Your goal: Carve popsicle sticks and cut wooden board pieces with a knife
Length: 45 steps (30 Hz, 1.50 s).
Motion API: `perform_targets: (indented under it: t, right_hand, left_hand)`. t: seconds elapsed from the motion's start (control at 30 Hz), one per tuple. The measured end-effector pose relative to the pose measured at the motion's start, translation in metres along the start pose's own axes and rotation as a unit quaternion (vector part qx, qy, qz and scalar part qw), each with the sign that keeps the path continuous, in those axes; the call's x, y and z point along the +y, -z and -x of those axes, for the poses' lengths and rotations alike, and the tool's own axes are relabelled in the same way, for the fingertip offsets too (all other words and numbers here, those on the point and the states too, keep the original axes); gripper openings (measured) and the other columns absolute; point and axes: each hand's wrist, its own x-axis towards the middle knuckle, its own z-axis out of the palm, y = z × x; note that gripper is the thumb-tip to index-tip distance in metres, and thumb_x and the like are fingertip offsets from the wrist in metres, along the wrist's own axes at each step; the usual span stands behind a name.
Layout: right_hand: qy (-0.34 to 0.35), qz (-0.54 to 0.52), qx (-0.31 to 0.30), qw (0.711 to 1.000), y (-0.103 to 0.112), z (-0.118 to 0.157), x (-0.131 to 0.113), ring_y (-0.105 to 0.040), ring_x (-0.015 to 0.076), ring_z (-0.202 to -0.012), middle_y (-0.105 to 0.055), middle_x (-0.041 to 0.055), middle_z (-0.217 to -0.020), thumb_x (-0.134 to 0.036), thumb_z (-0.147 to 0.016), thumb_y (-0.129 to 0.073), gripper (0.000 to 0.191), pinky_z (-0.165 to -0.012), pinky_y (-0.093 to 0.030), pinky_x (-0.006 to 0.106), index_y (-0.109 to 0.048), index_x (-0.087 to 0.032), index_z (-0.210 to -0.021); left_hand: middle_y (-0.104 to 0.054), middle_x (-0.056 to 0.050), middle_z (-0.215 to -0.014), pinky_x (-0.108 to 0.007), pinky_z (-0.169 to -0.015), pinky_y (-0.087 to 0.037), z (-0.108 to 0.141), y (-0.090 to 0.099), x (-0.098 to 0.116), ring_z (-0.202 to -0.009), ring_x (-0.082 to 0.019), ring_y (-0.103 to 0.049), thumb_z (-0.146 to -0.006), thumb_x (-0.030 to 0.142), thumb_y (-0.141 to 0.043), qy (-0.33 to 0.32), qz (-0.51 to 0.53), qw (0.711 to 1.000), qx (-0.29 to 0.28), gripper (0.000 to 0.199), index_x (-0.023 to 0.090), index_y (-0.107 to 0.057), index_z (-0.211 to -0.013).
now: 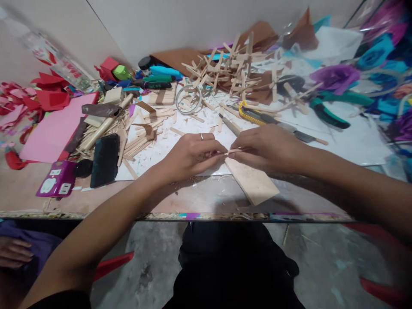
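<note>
Between my two hands, near the table's front, is a small thin wooden stick (pixel 240 149). My left hand (pixel 201 154) wears a ring and pinches the stick's left end. Thumb and fingers of my right hand (pixel 262 148) close on its right part, hiding some of it. Beneath the right fingers lies a flat pale wooden board (pixel 255 182), slanting towards the table edge. Just behind my hands are a yellow and black cutter (pixel 254 115) and a knife-like blade (pixel 301 136).
Assembled stick pieces (pixel 222 71) heap up at the back, beside a tape roll (pixel 188 99). Loose sticks (pixel 141 141), a phone (pixel 105 160) and a purple box (pixel 57 179) lie left. Green-handled pliers (pixel 328 111) lie right. Another person's hand (pixel 14 252) shows lower left.
</note>
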Motion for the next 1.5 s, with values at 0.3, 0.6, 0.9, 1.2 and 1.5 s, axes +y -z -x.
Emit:
perform_targets:
  t: [0.3,0.6,0.9,1.2,1.5]
  right_hand:
    - [-0.014,0.006,-0.007,1.000,0.0003,0.0009,0.0001,-0.070,0.0223,-0.081,-0.079,0.0070,-0.091,-0.041,-0.106,-0.054,0.034,-0.067,-0.034,0.033,-0.078,-0.018,-0.104]
    - [-0.022,0.012,-0.013,1.000,0.0003,0.0010,0.0008,-0.071,0.0231,-0.081,-0.079,0.0066,-0.089,-0.042,-0.105,-0.055,0.033,-0.065,-0.031,0.033,-0.078,-0.018,-0.105]
    - [-0.019,0.005,-0.015,1.000,0.0029,0.0015,0.0005,-0.068,0.0214,-0.077,-0.079,0.0066,-0.088,-0.046,-0.105,-0.054,0.036,-0.064,-0.029,0.032,-0.078,-0.019,-0.105]
    - [-0.026,0.012,-0.010,1.000,0.0020,0.0009,-0.0015,-0.067,0.0224,-0.075,-0.077,0.0063,-0.084,-0.046,-0.105,-0.054,0.037,-0.063,-0.029,0.033,-0.078,-0.018,-0.104]
    - [-0.019,0.020,0.004,1.000,0.0003,0.0022,0.0012,-0.067,0.0219,-0.075,-0.078,0.0067,-0.083,-0.046,-0.104,-0.056,0.036,-0.064,-0.030,0.032,-0.078,-0.018,-0.104]
  left_hand:
    - [-0.074,-0.004,-0.082,-0.024,-0.062,-0.045,-0.0007,0.0009,0.0012,-0.068,-0.012,-0.065,-0.105,0.031,-0.059,0.011,-0.006,1.000,-0.008,0.022,0.018,-0.077,-0.102]
    - [-0.073,-0.004,-0.080,-0.023,-0.061,-0.044,-0.0007,-0.0011,0.0009,-0.067,-0.012,-0.064,-0.105,0.030,-0.059,0.014,-0.006,1.000,-0.013,0.022,0.017,-0.077,-0.101]
    - [-0.074,-0.004,-0.081,-0.023,-0.063,-0.045,-0.0015,-0.0002,0.0027,-0.068,-0.012,-0.065,-0.106,0.032,-0.059,0.009,-0.003,1.000,-0.013,0.023,0.017,-0.076,-0.101]
    - [-0.072,-0.003,-0.080,-0.024,-0.062,-0.043,-0.0010,-0.0011,0.0008,-0.066,-0.011,-0.064,-0.106,0.030,-0.060,0.004,-0.010,1.000,-0.016,0.021,0.017,-0.076,-0.102]
    - [-0.073,-0.003,-0.079,-0.023,-0.061,-0.043,-0.0018,-0.0020,0.0012,-0.065,-0.011,-0.064,-0.105,0.028,-0.060,0.001,-0.006,1.000,-0.012,0.020,0.017,-0.076,-0.100]
